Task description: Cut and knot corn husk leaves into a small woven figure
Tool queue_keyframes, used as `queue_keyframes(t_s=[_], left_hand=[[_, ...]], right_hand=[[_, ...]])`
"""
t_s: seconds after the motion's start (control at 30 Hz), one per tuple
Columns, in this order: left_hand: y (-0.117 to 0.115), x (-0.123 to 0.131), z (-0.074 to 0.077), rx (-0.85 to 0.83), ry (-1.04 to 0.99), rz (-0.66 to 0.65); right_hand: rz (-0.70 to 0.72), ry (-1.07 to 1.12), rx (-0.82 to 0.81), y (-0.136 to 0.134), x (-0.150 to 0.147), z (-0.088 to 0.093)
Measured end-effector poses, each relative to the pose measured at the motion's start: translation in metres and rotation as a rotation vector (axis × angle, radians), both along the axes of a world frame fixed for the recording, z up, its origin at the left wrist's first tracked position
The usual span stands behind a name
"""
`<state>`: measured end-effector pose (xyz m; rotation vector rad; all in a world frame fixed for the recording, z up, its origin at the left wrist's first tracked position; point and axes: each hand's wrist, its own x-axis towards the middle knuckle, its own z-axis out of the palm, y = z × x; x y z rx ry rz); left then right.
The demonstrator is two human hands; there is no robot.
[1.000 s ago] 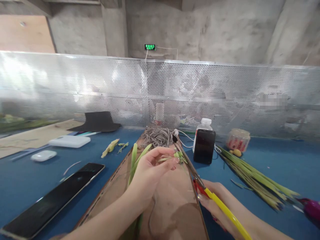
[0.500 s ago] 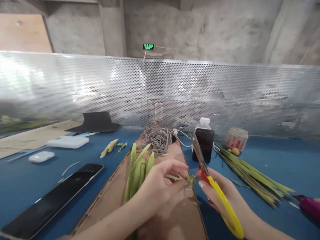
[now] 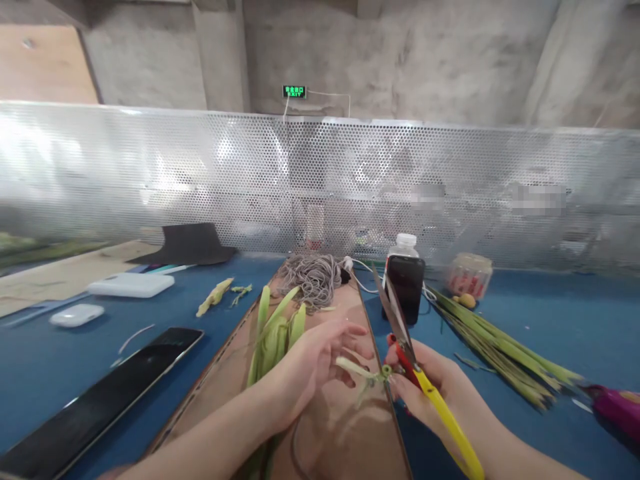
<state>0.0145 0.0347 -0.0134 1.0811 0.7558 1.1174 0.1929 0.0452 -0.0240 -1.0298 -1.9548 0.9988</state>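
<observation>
My right hand holds a pair of scissors with yellow and red handles, blades pointing up and slightly parted. Between that hand's thumb and fingertips is also pinched a small knotted piece of green leaf strip, its pale end reaching left. My left hand is beside this end, fingers loosely bent and apart, apparently gripping nothing. Beneath the left forearm lies a bundle of broad green leaves on a brown cardboard strip.
A heap of grey cord sits at the cardboard's far end. Behind my right hand, a black phone leans on a bottle. Long green stalks and a jar are to the right; a large phone lies left.
My left fingers have come off the small leaf piece and spread. The piece now stays in my right fingertips, its pale end exposed. The scissors remain in my right hand.
</observation>
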Motion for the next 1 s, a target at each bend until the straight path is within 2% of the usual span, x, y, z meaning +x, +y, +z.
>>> queue_keyframes(t_s=[0.17,0.23,0.4,0.6,0.83,1.0], left_hand=[[-0.006,0.003,-0.004,-0.115,-0.011,-0.275],[-0.01,0.006,-0.006,-0.149,-0.051,-0.319],[-0.009,0.009,-0.012,-0.262,-0.187,-0.285],[-0.008,0.007,-0.013,-0.294,-0.199,-0.29],[-0.007,0.011,-0.012,-0.261,-0.199,-0.295],[-0.004,0.007,-0.011,-0.205,-0.204,-0.195]], right_hand=[[0.072,0.029,-0.013,0.003,0.001,-0.011],[0.088,0.028,0.001,0.004,0.002,-0.014],[0.05,-0.056,0.066,0.003,0.003,-0.009],[0.054,-0.078,0.041,0.0,0.0,-0.004],[0.098,-0.07,0.064,0.001,0.002,-0.007],[0.083,0.019,-0.004,0.003,0.004,-0.004]])
